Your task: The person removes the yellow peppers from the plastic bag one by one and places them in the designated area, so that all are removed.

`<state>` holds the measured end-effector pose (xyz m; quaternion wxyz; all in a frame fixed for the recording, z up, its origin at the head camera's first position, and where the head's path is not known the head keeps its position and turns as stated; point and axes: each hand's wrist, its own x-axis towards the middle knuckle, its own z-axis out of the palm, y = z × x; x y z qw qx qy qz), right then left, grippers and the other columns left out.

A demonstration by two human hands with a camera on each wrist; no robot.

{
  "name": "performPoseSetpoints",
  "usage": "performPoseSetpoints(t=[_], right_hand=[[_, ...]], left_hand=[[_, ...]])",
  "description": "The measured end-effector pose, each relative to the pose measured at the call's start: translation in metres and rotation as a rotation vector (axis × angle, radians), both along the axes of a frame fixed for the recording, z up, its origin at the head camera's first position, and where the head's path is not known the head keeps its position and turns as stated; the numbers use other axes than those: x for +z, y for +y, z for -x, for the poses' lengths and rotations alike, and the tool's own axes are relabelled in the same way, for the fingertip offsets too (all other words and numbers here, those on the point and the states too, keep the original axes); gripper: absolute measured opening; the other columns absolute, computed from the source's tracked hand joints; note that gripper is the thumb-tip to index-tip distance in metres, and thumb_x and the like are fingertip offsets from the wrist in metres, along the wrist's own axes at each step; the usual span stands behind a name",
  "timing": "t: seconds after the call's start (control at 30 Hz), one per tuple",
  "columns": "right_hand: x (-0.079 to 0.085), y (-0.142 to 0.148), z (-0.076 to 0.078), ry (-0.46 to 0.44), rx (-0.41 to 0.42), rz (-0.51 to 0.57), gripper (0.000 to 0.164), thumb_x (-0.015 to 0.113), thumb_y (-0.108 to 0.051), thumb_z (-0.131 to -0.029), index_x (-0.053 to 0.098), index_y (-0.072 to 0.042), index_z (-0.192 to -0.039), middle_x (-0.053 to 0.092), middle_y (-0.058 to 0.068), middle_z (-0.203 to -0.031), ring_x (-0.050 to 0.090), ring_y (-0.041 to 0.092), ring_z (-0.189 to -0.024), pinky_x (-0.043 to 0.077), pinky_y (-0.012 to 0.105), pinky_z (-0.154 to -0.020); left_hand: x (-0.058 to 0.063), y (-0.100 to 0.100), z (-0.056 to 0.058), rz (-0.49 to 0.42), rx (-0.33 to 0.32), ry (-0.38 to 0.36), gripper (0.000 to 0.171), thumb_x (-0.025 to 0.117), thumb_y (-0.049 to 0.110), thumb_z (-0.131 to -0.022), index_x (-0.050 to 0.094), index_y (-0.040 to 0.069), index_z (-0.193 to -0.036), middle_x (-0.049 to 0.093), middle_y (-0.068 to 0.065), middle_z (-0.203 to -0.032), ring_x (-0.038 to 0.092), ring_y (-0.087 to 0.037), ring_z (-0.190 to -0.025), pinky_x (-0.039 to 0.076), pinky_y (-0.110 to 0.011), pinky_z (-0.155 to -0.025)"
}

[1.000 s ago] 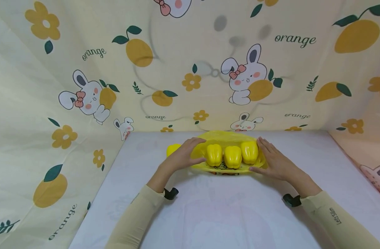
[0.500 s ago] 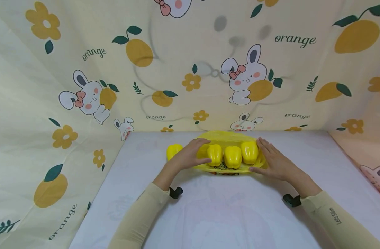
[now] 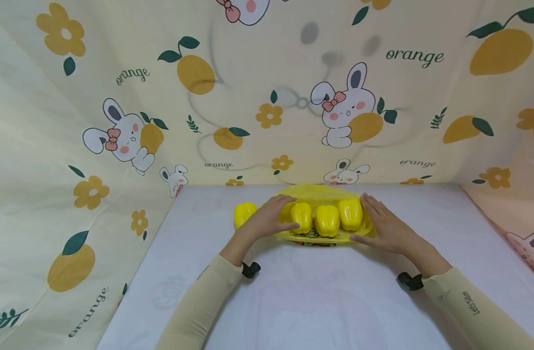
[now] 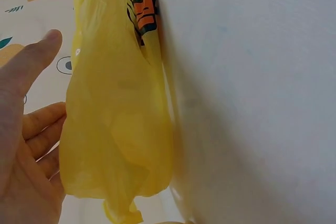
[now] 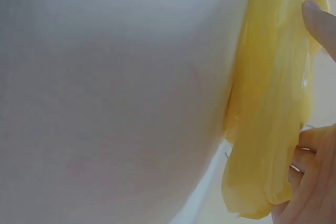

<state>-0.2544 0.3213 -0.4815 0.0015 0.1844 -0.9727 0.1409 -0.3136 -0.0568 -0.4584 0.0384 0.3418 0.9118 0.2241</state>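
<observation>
A thin yellow plastic bag lies spread at the back of the white table, with dark and orange print on its front. Three glossy yellow bell peppers sit side by side in its mouth. My left hand is at the bag's left side, thumb and fingers spread apart; the left wrist view shows its fingertips against the yellow film. On the other side, my right hand rests along the bag with extended fingers, its thumb near the front edge. Another yellow bell pepper stands outside, left of the bag, partly behind my left hand.
A white cloth covers the table. Close behind the bag rises a cream backdrop printed with rabbits and oranges, which also runs along both sides. A dark wrist camera sits on the left wrist and another on the right.
My left hand has shifted slightly right, toward the peppers in the bag, uncovering more of the pepper outside. My right hand, the bag and the peppers look unmoved.
</observation>
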Motion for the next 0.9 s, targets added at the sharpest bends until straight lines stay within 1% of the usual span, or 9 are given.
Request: performPoseSetpoints(t=[0.33, 0.63, 0.9], right_hand=[[-0.002, 0.001, 0.000, 0.008, 0.002, 0.006, 0.127, 0.072, -0.073, -0.090, 0.007, 0.002, -0.170, 0.008, 0.026, -0.178, 0.013, 0.049, -0.162, 0.018, 0.068, -0.128], [-0.002, 0.001, 0.000, 0.013, 0.000, 0.004, 0.127, 0.072, -0.073, -0.090, 0.008, 0.002, -0.170, 0.009, 0.026, -0.177, 0.014, 0.049, -0.162, 0.019, 0.069, -0.128], [-0.002, 0.001, 0.000, 0.011, 0.002, 0.007, 0.127, 0.072, -0.073, -0.090, 0.008, 0.003, -0.170, 0.009, 0.027, -0.177, 0.014, 0.049, -0.162, 0.019, 0.068, -0.128]], left_hand=[[-0.001, 0.005, 0.000, 0.056, 0.029, 0.010, 0.087, 0.077, 0.058, -0.095, 0.045, 0.013, -0.163, 0.045, -0.008, -0.167, 0.043, -0.029, -0.153, 0.036, -0.045, -0.128], [-0.003, 0.010, 0.001, 0.100, 0.024, 0.058, 0.089, 0.077, 0.059, -0.094, 0.045, 0.012, -0.162, 0.048, -0.008, -0.164, 0.045, -0.029, -0.151, 0.037, -0.043, -0.128], [-0.002, 0.015, -0.002, 0.105, 0.041, 0.047, 0.090, 0.078, 0.059, -0.093, 0.046, 0.011, -0.162, 0.050, -0.009, -0.163, 0.047, -0.029, -0.149, 0.038, -0.044, -0.127]])
